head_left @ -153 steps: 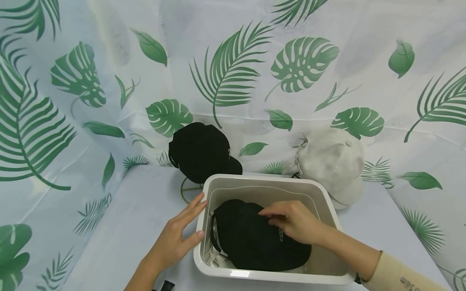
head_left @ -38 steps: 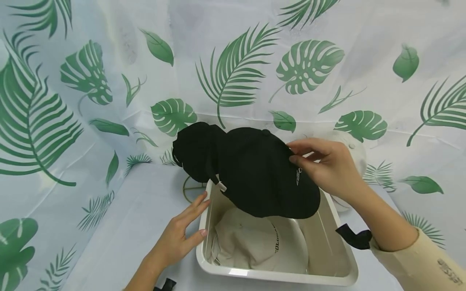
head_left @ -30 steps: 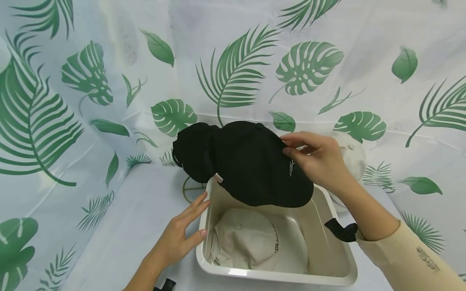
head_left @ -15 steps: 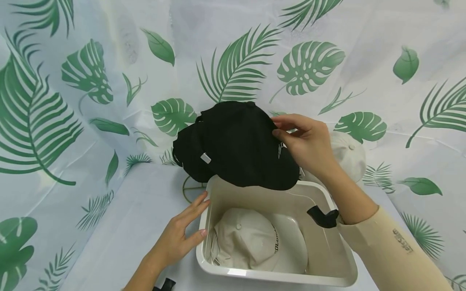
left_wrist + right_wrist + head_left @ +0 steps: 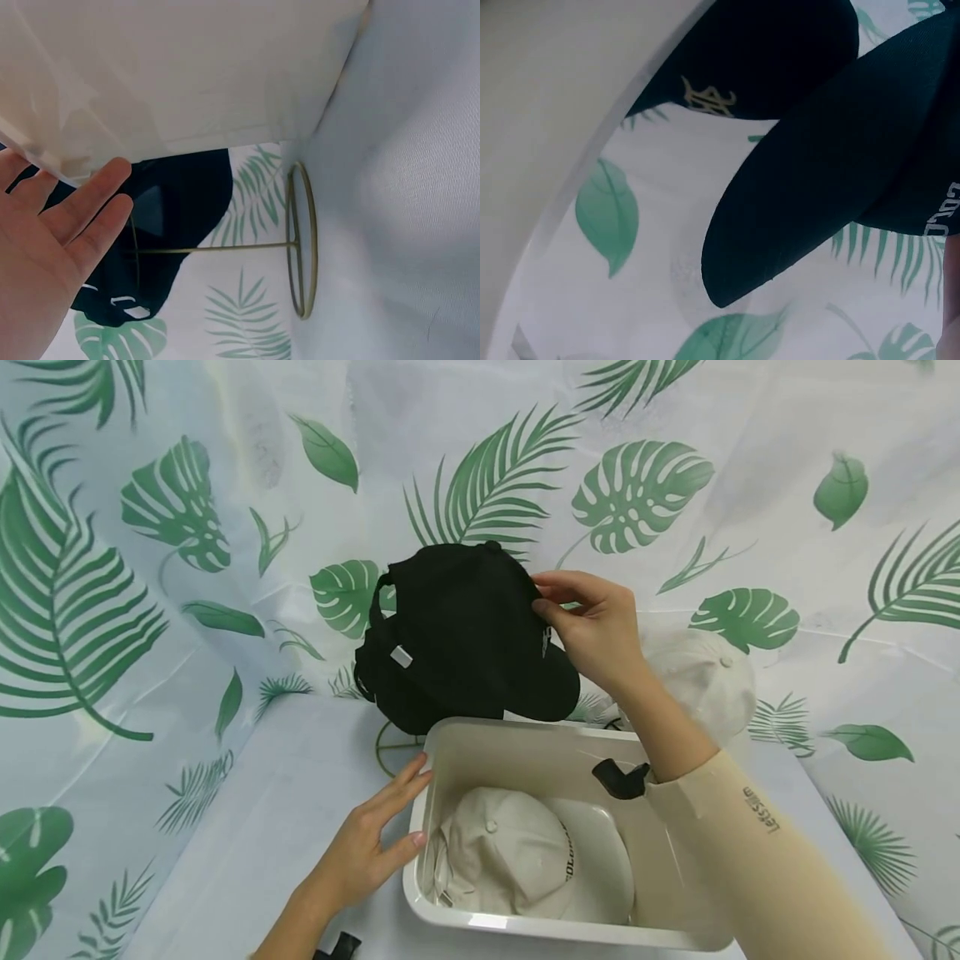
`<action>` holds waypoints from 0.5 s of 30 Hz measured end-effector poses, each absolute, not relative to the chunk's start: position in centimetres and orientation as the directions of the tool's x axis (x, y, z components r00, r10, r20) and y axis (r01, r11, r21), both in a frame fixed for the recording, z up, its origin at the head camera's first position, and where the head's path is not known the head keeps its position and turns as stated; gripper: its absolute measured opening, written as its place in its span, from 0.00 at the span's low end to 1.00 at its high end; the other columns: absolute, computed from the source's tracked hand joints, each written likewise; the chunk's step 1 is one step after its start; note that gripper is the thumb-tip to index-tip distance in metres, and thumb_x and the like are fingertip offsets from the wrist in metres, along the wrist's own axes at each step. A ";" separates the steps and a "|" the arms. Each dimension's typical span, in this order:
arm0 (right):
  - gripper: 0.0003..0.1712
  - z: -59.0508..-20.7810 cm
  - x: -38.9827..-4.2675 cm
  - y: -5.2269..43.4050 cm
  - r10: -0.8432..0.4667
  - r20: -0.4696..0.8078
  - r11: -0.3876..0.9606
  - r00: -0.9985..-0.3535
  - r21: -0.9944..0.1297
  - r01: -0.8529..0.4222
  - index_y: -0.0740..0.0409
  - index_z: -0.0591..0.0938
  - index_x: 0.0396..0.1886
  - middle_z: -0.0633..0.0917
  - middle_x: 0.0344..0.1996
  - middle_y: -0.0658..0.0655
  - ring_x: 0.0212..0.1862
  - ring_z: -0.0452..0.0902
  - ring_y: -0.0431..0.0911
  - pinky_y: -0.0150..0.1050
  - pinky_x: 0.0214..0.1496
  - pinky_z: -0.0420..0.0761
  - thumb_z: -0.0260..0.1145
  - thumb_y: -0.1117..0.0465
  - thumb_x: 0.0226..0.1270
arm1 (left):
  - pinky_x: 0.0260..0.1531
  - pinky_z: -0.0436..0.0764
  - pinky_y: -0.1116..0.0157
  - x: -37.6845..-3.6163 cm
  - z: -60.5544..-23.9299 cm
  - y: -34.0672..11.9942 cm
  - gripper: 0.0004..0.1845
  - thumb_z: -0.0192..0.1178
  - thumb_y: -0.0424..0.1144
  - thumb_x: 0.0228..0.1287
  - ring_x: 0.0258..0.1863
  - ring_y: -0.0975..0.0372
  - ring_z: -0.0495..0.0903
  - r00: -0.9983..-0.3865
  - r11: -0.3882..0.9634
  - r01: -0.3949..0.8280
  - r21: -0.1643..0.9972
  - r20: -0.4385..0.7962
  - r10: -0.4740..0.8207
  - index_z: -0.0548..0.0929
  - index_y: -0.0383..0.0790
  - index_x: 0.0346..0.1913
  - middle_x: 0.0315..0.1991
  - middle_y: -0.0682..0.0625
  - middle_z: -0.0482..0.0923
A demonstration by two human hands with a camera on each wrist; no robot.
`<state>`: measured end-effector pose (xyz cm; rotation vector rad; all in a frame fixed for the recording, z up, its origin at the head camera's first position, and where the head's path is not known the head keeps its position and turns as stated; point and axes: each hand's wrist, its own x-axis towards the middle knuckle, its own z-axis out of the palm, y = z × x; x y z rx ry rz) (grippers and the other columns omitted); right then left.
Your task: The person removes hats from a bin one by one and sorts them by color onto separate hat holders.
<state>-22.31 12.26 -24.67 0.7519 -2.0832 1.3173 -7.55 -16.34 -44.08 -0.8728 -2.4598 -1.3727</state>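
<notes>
My right hand (image 5: 592, 622) pinches the front crown of a black baseball cap (image 5: 465, 618), held up behind the bin with its brim to the right. Part of that brim (image 5: 795, 202) shows in the right wrist view. It overlaps another black cap (image 5: 397, 702), which sits on a gold wire stand (image 5: 300, 240); whether the two caps touch I cannot tell. My left hand (image 5: 367, 847) rests with extended fingers against the left rim of the off-white plastic bin (image 5: 570, 928). Inside the bin lies a beige cap (image 5: 517, 852) with dark lettering.
A pale cap (image 5: 712, 677) stands at the back right, partly behind my right forearm. The leaf-print backdrop (image 5: 465, 460) rises behind the white table surface (image 5: 292, 793). Black straps (image 5: 622, 778) hang at my wrists.
My right hand has lifted the black cap out of the bin, uncovering the beige cap, and carried it up and left over the cap on the stand. The left hand stays put.
</notes>
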 end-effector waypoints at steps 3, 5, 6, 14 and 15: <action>0.14 -25.0 -23.0 11.5 -0.168 0.710 0.347 -0.684 -0.607 -0.715 0.66 0.91 0.47 0.91 0.42 0.63 0.40 0.87 0.37 0.28 0.42 0.84 0.71 0.79 0.63 | 0.72 0.70 0.49 -7.5 -44.0 -16.5 0.35 0.62 0.39 0.70 0.78 0.52 0.64 -0.816 0.402 0.565 0.720 0.418 0.399 0.69 0.43 0.79 0.83 0.50 0.57; 0.13 -25.3 -23.5 11.1 -0.173 0.706 0.345 -0.687 -0.610 -0.714 0.66 0.91 0.47 0.91 0.42 0.63 0.40 0.87 0.40 0.28 0.42 0.83 0.70 0.78 0.64 | 0.72 0.69 0.50 -7.5 -44.0 -16.5 0.35 0.63 0.39 0.70 0.78 0.52 0.63 -0.820 0.403 0.559 0.724 0.411 0.399 0.69 0.44 0.79 0.83 0.50 0.57; 0.13 -25.5 -23.7 10.9 -0.174 0.704 0.347 -0.689 -0.611 -0.712 0.66 0.91 0.47 0.91 0.42 0.62 0.40 0.88 0.43 0.28 0.42 0.83 0.70 0.78 0.65 | 0.72 0.70 0.49 -7.5 -44.1 -16.6 0.35 0.62 0.39 0.70 0.78 0.52 0.64 -0.818 0.404 0.563 0.721 0.416 0.398 0.69 0.44 0.79 0.83 0.50 0.57; 0.13 -26.8 -25.2 9.9 -0.162 0.668 0.323 -0.727 -0.660 -0.678 0.67 0.90 0.48 0.91 0.43 0.63 0.42 0.88 0.50 0.29 0.43 0.84 0.70 0.77 0.66 | 0.73 0.69 0.51 -7.5 -44.0 -16.6 0.35 0.63 0.38 0.69 0.78 0.53 0.63 -0.817 0.400 0.563 0.723 0.413 0.403 0.69 0.43 0.79 0.83 0.51 0.56; 0.13 -27.0 -25.4 9.8 -0.159 0.665 0.323 -0.730 -0.663 -0.675 0.67 0.91 0.48 0.91 0.43 0.63 0.42 0.88 0.50 0.29 0.43 0.84 0.70 0.77 0.66 | 0.73 0.69 0.51 -7.6 -44.0 -16.5 0.35 0.63 0.38 0.69 0.78 0.53 0.63 -0.816 0.399 0.564 0.723 0.413 0.404 0.69 0.43 0.79 0.83 0.51 0.56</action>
